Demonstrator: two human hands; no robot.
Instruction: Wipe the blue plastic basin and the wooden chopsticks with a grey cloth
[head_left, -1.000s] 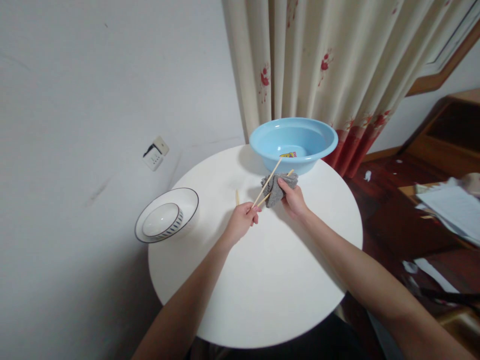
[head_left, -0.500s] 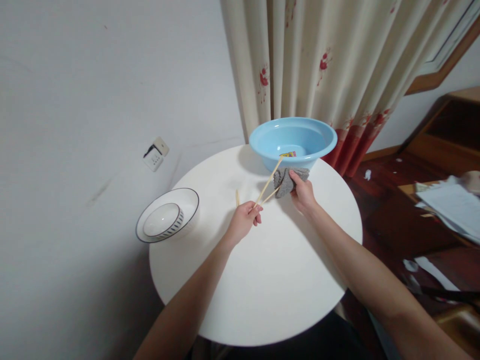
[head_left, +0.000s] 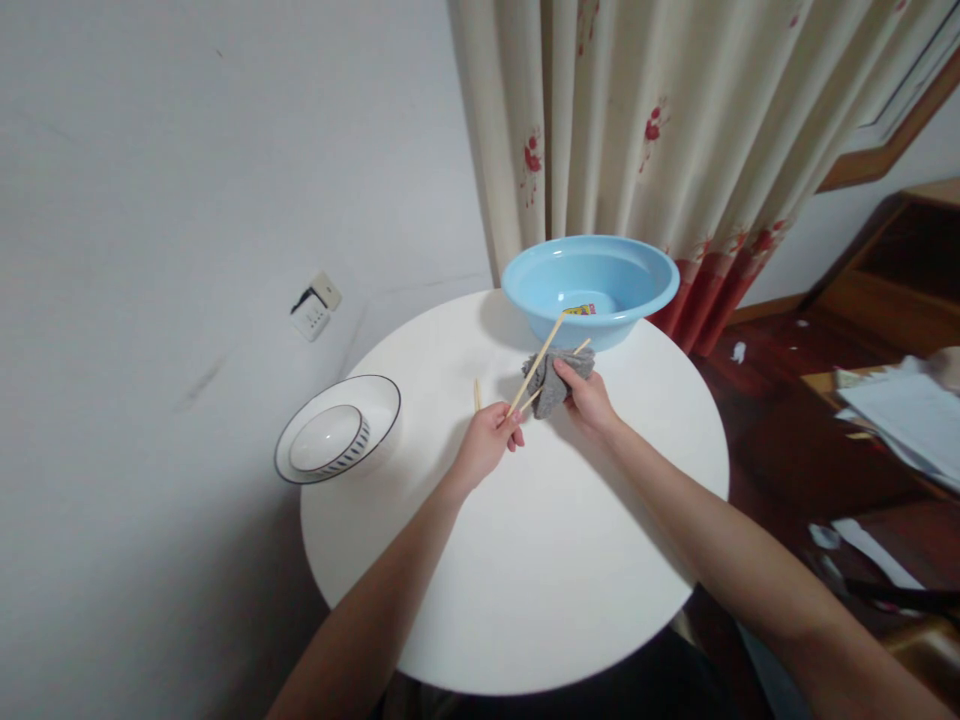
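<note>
My left hand [head_left: 487, 440] is closed round the lower ends of two pale wooden chopsticks [head_left: 545, 352], which fan apart toward the upper right. My right hand [head_left: 590, 398] pinches a grey cloth [head_left: 553, 382] wrapped about one of them, whose tip pokes out past the cloth. The other chopstick passes in front of the cloth, its tip overlapping the basin's near rim in view. Just beyond my left hand, more chopsticks [head_left: 477, 393] lie on the table, partly hidden by the hand. Behind the cloth stands a light blue plastic basin [head_left: 517, 290] with a colourful label inside.
The round white table [head_left: 480, 620] stands against the wall. At its left edge a small bowl [head_left: 326, 437] sits inside a larger dark-rimmed bowl [head_left: 386, 405]. A wall socket [head_left: 311, 315] is above them. Curtains [head_left: 600, 130] hang behind the basin; papers [head_left: 896, 410] lie at right.
My right hand has slid the cloth down and left along one chopstick, closer to my left hand, baring that chopstick's tip. The left hand stays nearly still.
</note>
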